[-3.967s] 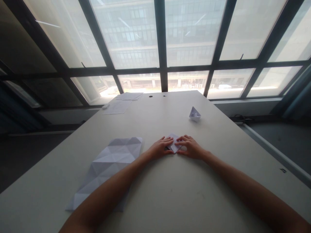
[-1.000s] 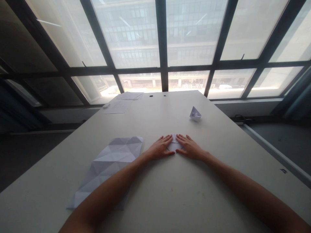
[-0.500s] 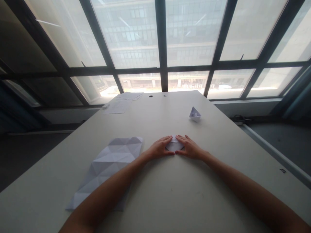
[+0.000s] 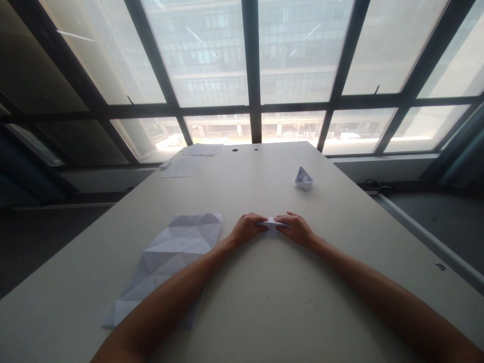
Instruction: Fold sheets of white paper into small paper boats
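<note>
Mid-frame, the left hand [image 4: 246,230] and right hand [image 4: 298,230] each have their grip clamped on the small white folded paper piece [image 4: 271,222]. An uneven pull could tear it or skew its creases.

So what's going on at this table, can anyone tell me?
A person is working a small folded paper on the table. The left hand and right hand pinch it from either side, fingers curled. A large creased sheet lies flat to the left. A finished paper boat sits farther up on the right, and loose sheets lie at the far end by the windows.
</note>
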Tool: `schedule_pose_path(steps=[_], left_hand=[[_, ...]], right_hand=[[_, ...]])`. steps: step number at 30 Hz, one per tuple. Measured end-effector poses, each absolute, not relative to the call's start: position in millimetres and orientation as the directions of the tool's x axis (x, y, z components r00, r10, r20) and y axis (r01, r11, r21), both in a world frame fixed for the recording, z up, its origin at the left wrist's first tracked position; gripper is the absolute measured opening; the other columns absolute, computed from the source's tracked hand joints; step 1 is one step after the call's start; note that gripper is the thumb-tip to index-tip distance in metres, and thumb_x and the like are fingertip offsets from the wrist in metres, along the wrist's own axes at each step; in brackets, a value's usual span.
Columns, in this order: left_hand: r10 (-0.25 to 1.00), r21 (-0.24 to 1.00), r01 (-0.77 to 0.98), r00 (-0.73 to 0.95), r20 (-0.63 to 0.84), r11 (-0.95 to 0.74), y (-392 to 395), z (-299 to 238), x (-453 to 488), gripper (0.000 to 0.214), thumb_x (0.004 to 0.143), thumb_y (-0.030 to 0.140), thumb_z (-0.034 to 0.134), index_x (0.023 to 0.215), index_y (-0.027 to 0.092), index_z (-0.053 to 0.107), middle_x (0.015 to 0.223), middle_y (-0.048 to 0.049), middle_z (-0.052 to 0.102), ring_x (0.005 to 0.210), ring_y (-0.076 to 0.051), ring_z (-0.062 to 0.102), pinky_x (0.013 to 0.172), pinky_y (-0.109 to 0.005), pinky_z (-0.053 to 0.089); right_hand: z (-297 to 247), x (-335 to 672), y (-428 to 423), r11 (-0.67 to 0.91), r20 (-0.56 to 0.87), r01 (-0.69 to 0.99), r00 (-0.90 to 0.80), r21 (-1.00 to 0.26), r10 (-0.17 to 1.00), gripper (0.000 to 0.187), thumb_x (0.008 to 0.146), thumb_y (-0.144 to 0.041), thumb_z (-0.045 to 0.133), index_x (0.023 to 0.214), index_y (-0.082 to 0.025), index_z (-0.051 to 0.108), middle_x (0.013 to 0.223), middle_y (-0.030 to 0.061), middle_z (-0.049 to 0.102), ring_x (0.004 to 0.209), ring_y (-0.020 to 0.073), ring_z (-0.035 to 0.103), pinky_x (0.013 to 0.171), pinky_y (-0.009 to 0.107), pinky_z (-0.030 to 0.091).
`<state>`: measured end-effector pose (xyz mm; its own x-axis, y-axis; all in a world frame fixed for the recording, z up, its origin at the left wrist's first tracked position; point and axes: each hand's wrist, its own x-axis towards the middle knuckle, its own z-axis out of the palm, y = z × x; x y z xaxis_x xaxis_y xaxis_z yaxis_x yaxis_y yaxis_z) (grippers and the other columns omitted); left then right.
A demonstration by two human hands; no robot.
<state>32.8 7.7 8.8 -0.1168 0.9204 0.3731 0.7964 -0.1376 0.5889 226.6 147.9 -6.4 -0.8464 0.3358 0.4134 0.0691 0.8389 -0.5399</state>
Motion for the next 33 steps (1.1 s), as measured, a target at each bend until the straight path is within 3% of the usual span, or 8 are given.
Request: schedule_pose_path(steps=[5, 10, 13, 16, 19, 26, 30, 33], left_hand=[[0.882, 0.653, 0.742, -0.196, 0.429, -0.152, 4, 16, 38, 0.023, 0.083, 0.040, 0.071, 0.093, 0.020, 0.078, 0.089, -0.0064, 0.076, 0.081, -0.022, 0.070, 0.079, -0.034, 0.053], [0.839, 0.727, 0.664, -0.285, 0.463, -0.175, 5, 18, 40, 0.027, 0.084, 0.043, 0.069, 0.092, 0.018, 0.076, 0.090, -0.0066, 0.076, 0.082, -0.022, 0.070, 0.080, -0.034, 0.055], [0.824, 0.799, 0.573, -0.356, 0.442, -0.181, 7, 15, 38, 0.030, 0.085, 0.044, 0.068, 0.096, 0.016, 0.075, 0.089, -0.0067, 0.076, 0.079, -0.021, 0.070, 0.074, -0.031, 0.056], [0.856, 0.878, 0.455, -0.385, 0.346, -0.150, 10, 13, 37, 0.036, 0.085, 0.047, 0.066, 0.097, 0.014, 0.074, 0.081, -0.0062, 0.074, 0.066, -0.018, 0.068, 0.063, -0.028, 0.055], [0.880, 0.888, 0.449, -0.379, 0.287, -0.096, 11, 13, 35, 0.038, 0.086, 0.048, 0.064, 0.095, 0.013, 0.074, 0.074, -0.0049, 0.072, 0.058, -0.015, 0.064, 0.057, -0.026, 0.052], [0.905, 0.667, 0.745, -0.264, 0.333, -0.029, 11, 9, 35, 0.028, 0.091, 0.036, 0.055, 0.091, 0.018, 0.076, 0.084, -0.0042, 0.074, 0.077, -0.019, 0.065, 0.073, -0.029, 0.050], [0.908, 0.462, 0.887, -0.177, 0.380, -0.020, 10, 5, 34, 0.023, 0.092, 0.029, 0.054, 0.092, 0.021, 0.076, 0.090, -0.0058, 0.069, 0.088, -0.020, 0.062, 0.085, -0.032, 0.048], [0.905, 0.401, 0.913, -0.111, 0.411, -0.071, 10, 2, 34, 0.020, 0.092, 0.027, 0.056, 0.098, 0.023, 0.075, 0.097, -0.0061, 0.069, 0.095, -0.021, 0.061, 0.090, -0.033, 0.047]], right_hand=[[0, 229, 145, 0.775, 0.461, -0.013, -0.810, -0.631, 0.362, 0.026, 0.094, -0.042, 0.055, 0.093, -0.025, 0.074, 0.094, 0.0058, 0.076, 0.087, 0.0232, 0.070, 0.086, 0.039, 0.053], [3, 230, 144, 0.738, 0.507, -0.041, -0.752, -0.674, 0.421, 0.027, 0.093, -0.044, 0.056, 0.086, -0.021, 0.070, 0.087, 0.0070, 0.073, 0.081, 0.0226, 0.067, 0.076, 0.037, 0.054], [1, 228, 145, 0.637, 0.494, -0.065, -0.693, -0.768, 0.525, 0.025, 0.087, -0.041, 0.062, 0.102, -0.020, 0.064, 0.085, 0.0049, 0.071, 0.077, 0.0213, 0.067, 0.071, 0.035, 0.055], [-2, 227, 147, 0.503, 0.426, -0.112, -0.703, -0.857, 0.569, 0.048, 0.084, -0.037, 0.065, 0.126, -0.020, 0.049, 0.082, 0.0021, 0.070, 0.074, 0.0206, 0.068, 0.066, 0.033, 0.055], [-5, 225, 151, 0.500, 0.424, -0.112, -0.703, -0.859, 0.571, 0.047, 0.084, -0.035, 0.063, 0.126, -0.020, 0.051, 0.083, 0.0029, 0.070, 0.075, 0.0201, 0.067, 0.067, 0.033, 0.055], [-11, 222, 158, 0.624, 0.385, 0.098, -0.710, -0.775, 0.590, 0.019, 0.082, -0.031, 0.063, 0.095, -0.019, 0.068, 0.079, 0.0037, 0.068, 0.067, 0.0182, 0.062, 0.066, 0.033, 0.052], [-10, 222, 154, 0.765, 0.441, 0.182, -0.726, -0.617, 0.528, 0.008, 0.081, -0.024, 0.065, 0.084, -0.019, 0.070, 0.089, 0.0065, 0.065, 0.084, 0.0213, 0.062, 0.080, 0.035, 0.050], [-8, 222, 151, 0.811, 0.459, 0.197, -0.740, -0.551, 0.492, 0.005, 0.082, -0.022, 0.067, 0.085, -0.020, 0.070, 0.092, 0.0068, 0.063, 0.091, 0.0220, 0.059, 0.086, 0.035, 0.047]])
